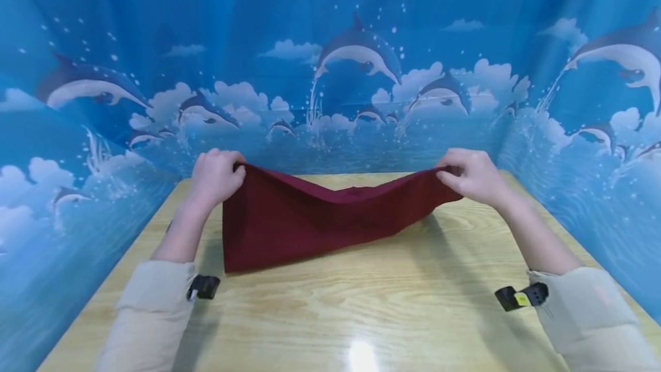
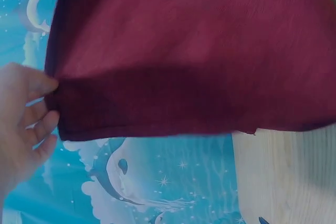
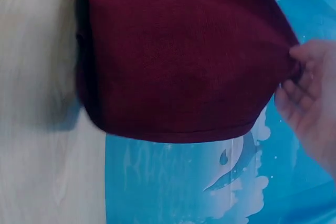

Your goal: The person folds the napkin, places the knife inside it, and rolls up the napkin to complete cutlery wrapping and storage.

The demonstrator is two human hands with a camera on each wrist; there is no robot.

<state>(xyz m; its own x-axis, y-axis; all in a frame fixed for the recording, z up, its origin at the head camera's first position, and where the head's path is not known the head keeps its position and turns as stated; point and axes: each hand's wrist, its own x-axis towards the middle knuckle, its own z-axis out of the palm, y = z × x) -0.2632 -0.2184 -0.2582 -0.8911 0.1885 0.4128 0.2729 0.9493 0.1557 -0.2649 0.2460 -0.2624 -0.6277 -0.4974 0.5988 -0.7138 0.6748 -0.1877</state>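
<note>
A dark red cloth (image 1: 320, 223) hangs between both hands above the wooden table, its top edge sagging in the middle. The left hand (image 1: 216, 177) pinches its upper left corner between thumb and fingers; the left wrist view shows this left hand (image 2: 26, 124) at the cloth's edge. At the upper right corner, the right hand (image 1: 472, 175) pinches the fabric, and the right wrist view shows the cloth (image 3: 184, 61) bunched slightly at those fingertips. The cloth's left side drops lower than its right. Its far side is mostly hidden in the head view.
The light wooden table (image 1: 320, 314) spreads under the cloth, with shadows of the arms on it. A blue curtain (image 1: 258, 10) printed with dolphins and clouds surrounds the table at the back and both sides. Small black devices (image 1: 206, 287) are strapped at both wrists.
</note>
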